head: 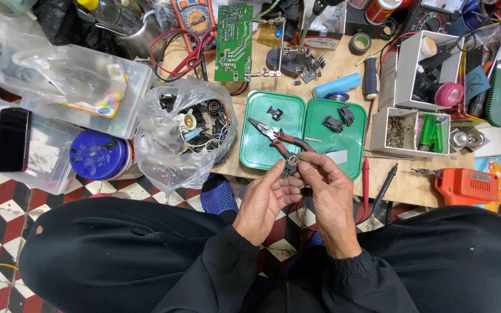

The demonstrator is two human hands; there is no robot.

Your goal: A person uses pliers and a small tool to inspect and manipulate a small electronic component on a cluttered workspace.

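Observation:
My left hand (264, 200) and my right hand (327, 191) meet over my lap and pinch a small dark metal-and-plastic part (290, 167) between their fingertips, at the near edge of the low wooden table (413, 188). Just beyond the part, red-handled pliers (276, 137) lie across the left half of an open green tin (273, 124). Its right half (334, 148) holds two small black parts (338, 119) and a grey slip.
A clear bag of black scrap parts (189, 130) sits left of the tin. A green circuit board (233, 42) is clamped at the back. An orange drill (465, 185), white organiser boxes (418, 98), probes, a blue tube (336, 86) and plastic bins (59, 104) surround the spot.

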